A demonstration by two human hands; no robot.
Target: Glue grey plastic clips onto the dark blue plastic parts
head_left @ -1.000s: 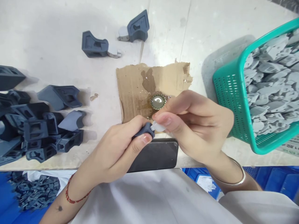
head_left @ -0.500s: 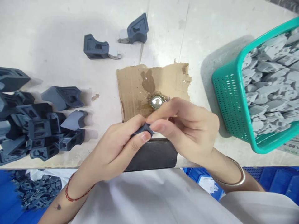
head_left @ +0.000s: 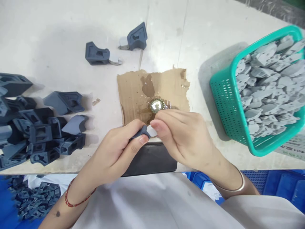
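Observation:
My left hand is closed round a dark grey plastic part, mostly covered by the fingers. At its right end sits a light grey plastic piece, pinched between the thumb and bent fingers of my right hand. The two pieces meet, but how deep the light one goes in is hidden. Just beyond my fingers, a bottle cap with shiny liquid in it rests on a torn piece of cardboard with wet stains.
Two joined dark-and-light parts lie at the back. Several dark grey parts are heaped at the left. A green basket of light grey pieces stands at the right. A black flat object lies at the table's front edge.
My right hand has turned over, knuckles up, and the light grey piece now shows between its fingers and the dark part. The whole view has shifted slightly.

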